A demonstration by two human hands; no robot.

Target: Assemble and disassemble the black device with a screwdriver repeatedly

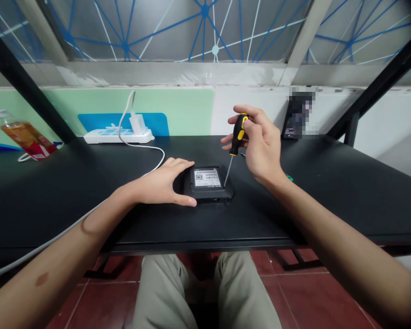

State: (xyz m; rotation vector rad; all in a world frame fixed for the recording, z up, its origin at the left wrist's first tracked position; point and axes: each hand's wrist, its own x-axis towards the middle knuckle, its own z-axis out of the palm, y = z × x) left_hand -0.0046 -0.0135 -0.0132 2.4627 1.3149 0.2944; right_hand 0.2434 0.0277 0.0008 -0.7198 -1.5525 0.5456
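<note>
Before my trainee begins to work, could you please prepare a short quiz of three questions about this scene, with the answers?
1. Which hand holds the black-and-yellow screwdriver: (a) left, (b) right, or (c) both?
2. True or false: the screwdriver points upward, away from the black electronic device.
3. Fill in: the white charger is on the white ____.

Key:
1. b; the right hand holds it.
2. False; it points down at the right side of the device.
3. Power strip.
</note>
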